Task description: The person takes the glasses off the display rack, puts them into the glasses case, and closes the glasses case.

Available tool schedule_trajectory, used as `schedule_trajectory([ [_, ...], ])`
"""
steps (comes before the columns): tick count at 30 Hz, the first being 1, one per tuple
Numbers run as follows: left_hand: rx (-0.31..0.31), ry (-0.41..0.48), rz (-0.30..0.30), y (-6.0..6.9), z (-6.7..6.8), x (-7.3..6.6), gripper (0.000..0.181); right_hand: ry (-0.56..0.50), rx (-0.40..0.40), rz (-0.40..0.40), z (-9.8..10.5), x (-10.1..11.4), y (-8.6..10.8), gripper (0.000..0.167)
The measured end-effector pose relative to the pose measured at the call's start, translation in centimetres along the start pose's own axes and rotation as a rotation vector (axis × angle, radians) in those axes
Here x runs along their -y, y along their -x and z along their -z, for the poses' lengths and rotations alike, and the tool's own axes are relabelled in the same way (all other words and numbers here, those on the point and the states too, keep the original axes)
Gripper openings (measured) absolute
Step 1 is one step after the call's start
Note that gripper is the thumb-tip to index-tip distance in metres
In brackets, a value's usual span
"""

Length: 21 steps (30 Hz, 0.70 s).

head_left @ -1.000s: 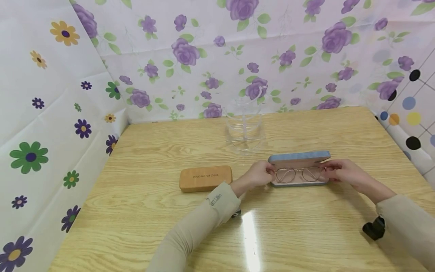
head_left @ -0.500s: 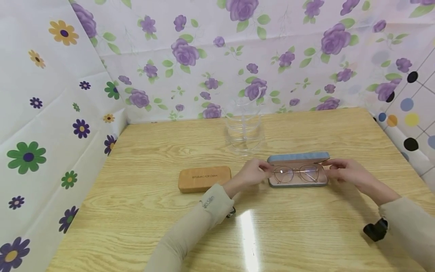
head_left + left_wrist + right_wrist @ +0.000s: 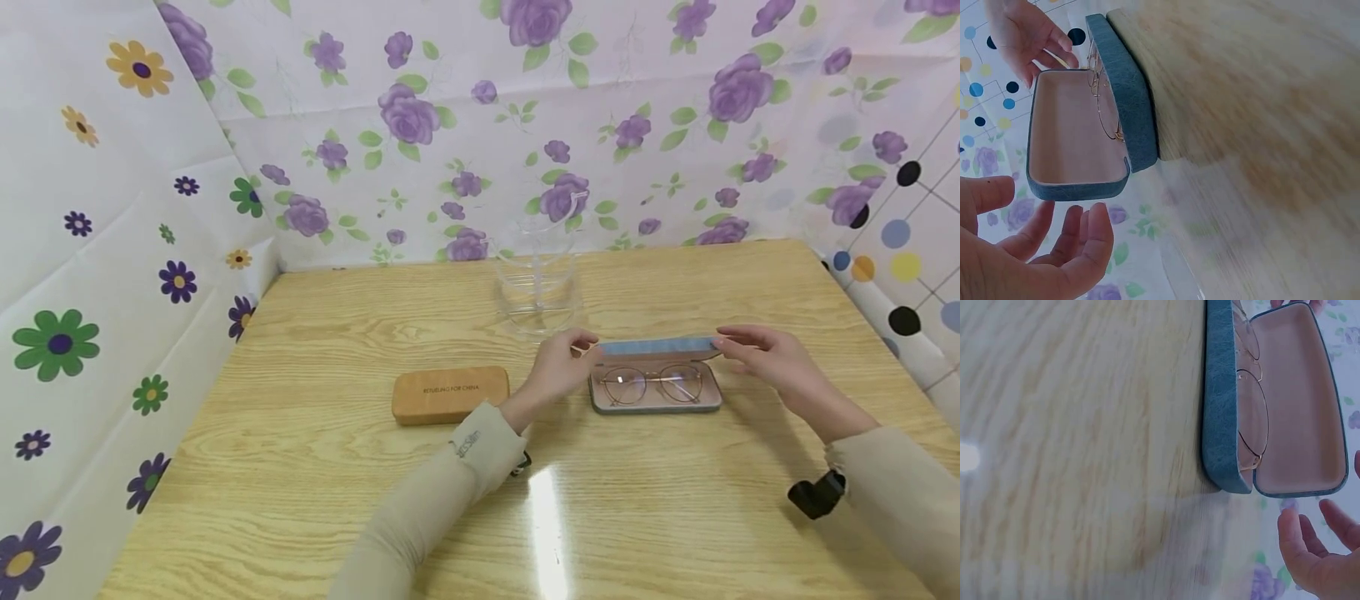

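A blue glasses case (image 3: 656, 408) with a pink lining stands with its lid (image 3: 656, 347) raised. Thin-rimmed glasses (image 3: 652, 386) lie in its lower half. By the lid's left end is my left hand (image 3: 561, 365); in the left wrist view its fingers (image 3: 1094, 240) are loosely bent at the lid's edge, thumb apart. My right hand (image 3: 776, 367) is at the lid's right end. In the right wrist view its fingers (image 3: 1291, 534) are spread just off the lid's edge. Neither hand grips the case.
An orange-brown glasses case (image 3: 450, 395) lies closed to the left, behind my left forearm. A clear tiered stand (image 3: 538, 292) stands behind, left of the blue case. Flowered sheets (image 3: 420, 192) hang at the back and left of the wooden table (image 3: 337, 483).
Both hands have moved from the ends of the case's lower half up to the ends of its lid. The glasses were touched at their sides a second ago and now lie free.
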State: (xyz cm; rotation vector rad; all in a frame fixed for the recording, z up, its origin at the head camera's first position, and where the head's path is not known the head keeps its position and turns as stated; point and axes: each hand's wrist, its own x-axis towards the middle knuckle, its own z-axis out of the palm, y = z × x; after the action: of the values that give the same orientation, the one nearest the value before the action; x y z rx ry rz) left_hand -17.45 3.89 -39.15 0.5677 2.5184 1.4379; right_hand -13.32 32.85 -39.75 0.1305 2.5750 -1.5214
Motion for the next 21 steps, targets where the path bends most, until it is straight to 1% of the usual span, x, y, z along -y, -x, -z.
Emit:
schedule_trajectory([
  [4,0.002,0.007,0.008,-0.6,-0.5,-0.1,0.027,-0.025,-0.010,0.007,-0.1,0.1,-0.3,0.069],
  [8,0.014,0.008,0.016,-1.0,-0.9,-0.3,0.023,-0.051,0.007,0.008,-0.3,0.1,-0.5,0.068],
  [11,0.023,0.021,0.014,-1.0,-1.0,-0.4,0.020,-0.054,0.012,0.005,-0.4,0.1,-0.5,0.066],
  [13,0.024,0.024,0.008,-1.0,-1.1,-0.5,0.019,-0.052,0.002,0.008,-0.5,0.1,-0.5,0.064],
  [17,0.016,0.018,-0.011,-1.0,-1.1,-0.3,0.017,-0.032,-0.010,0.017,-0.6,-0.2,-0.4,0.061],
  [21,0.012,0.018,-0.014,-0.9,-1.2,-0.1,0.015,-0.018,-0.009,0.030,-0.8,-0.2,0.0,0.059],
])
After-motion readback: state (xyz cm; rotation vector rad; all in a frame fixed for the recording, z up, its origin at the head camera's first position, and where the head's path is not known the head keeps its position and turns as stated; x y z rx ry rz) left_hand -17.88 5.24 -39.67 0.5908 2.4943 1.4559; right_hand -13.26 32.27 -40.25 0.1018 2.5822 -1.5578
